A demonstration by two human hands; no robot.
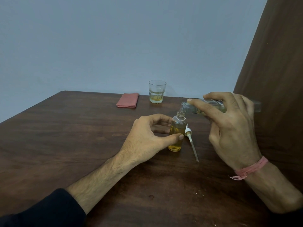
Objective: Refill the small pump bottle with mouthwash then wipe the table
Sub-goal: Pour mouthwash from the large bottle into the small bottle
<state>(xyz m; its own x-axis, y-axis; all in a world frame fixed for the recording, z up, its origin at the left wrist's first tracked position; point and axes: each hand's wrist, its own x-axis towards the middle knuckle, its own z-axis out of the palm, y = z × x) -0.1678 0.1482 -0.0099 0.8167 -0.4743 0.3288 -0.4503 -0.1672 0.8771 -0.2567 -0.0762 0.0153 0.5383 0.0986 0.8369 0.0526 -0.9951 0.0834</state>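
Surface (82, 145): dark wood-grain; a few pale specks lie at the near edge, which the later wipe would likely deal with.
Left hand (147, 138): thumb and fingers curled round the small pump bottle, thumb on the near side and fingers on the far side, probably to keep the light bottle from tipping while liquid runs in.
Small pump bottle (176, 136): upright on the surface at centre, neck open, amber mouthwash well up its body but below the shoulder, so the refill seems unfinished.
Pump head (190, 136): white, with its long dip tube, lying on the surface just right of the bottle; set aside to free the neck and kept near for refitting.
Right hand (229, 128): wrapped round the larger clear bottle, a pink thread at the wrist.
Larger clear bottle (213, 105): held almost level, mouth directly over the small neck, a shallow tilt that suits a thin, controlled stream.
Glass tumbler (157, 91): far centre, a little yellow liquid in the bottom.
Folded pink cloth (127, 100): far, left of the tumbler, untouched, waiting for the wipe.
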